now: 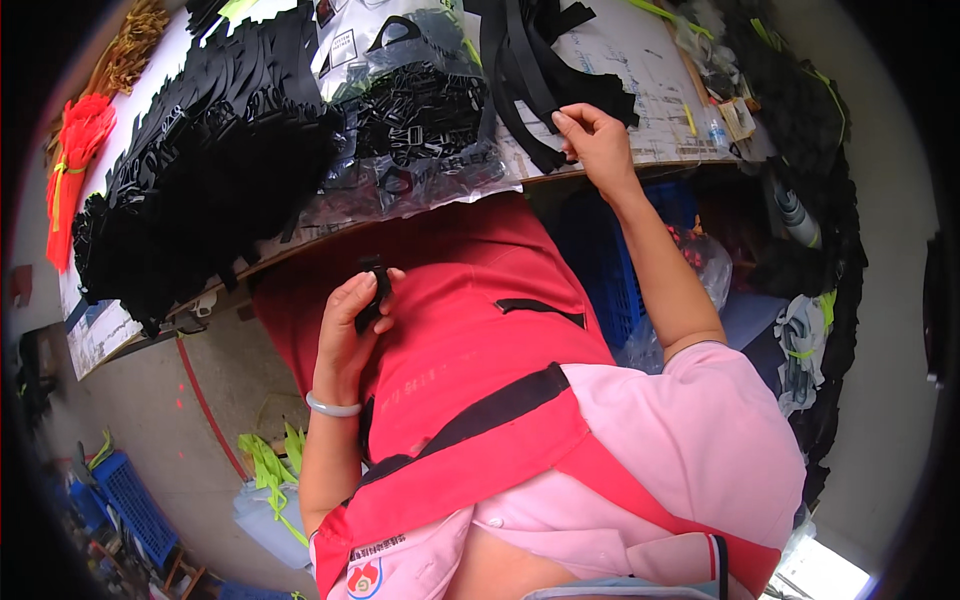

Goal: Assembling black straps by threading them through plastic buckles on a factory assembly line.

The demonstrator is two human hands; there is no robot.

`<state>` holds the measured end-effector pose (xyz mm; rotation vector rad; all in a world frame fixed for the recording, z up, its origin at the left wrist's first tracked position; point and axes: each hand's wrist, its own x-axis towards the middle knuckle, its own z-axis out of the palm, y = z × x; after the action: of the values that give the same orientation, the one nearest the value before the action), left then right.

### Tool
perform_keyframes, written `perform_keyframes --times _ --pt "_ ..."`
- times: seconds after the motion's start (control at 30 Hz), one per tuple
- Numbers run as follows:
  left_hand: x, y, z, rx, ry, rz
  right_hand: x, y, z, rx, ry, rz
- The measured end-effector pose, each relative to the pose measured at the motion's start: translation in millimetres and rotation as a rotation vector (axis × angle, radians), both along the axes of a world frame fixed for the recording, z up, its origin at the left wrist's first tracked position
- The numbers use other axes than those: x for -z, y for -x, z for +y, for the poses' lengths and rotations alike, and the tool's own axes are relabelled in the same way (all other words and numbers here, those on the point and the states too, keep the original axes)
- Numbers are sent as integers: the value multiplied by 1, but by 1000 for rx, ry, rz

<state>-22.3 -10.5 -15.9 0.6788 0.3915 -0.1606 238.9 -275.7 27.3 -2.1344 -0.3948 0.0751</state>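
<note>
My left hand (352, 312) is closed around a small black buckle (377, 283) above my red apron; its exact shape is partly covered by my fingers. Over the table's front edge, my right hand (603, 148) pinches with thumb and forefinger at the end of a black webbing strap (538, 85). More black straps (600, 92) lie fanned out beside it. Just left of these straps, a clear plastic bag (400, 185) full of black plastic buckles (415, 115) lies open on the table.
A large heap of black straps with fittings (215, 170) hangs over the front edge at the left. Behind it lies a tied red bundle (75, 165). Blue crates (600, 260) stand under the white table (640, 50), and another blue basket (138, 505) sits at lower left.
</note>
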Motion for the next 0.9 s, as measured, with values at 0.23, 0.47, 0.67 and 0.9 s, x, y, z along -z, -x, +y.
perform_keyframes --times 0.23,0.47,0.67,0.9 --pt "-32 -54 -33 26 -329 69 -7 110 57 -472 110 -617" --pt "-13 -45 -16 68 -318 17 9 131 59 -583 -257 -56" --pt "-15 -13 -10 375 -792 -105 25 118 82 -575 -290 1134" --pt "-9 19 35 551 -1369 120 -57 4 80 -329 -904 449"
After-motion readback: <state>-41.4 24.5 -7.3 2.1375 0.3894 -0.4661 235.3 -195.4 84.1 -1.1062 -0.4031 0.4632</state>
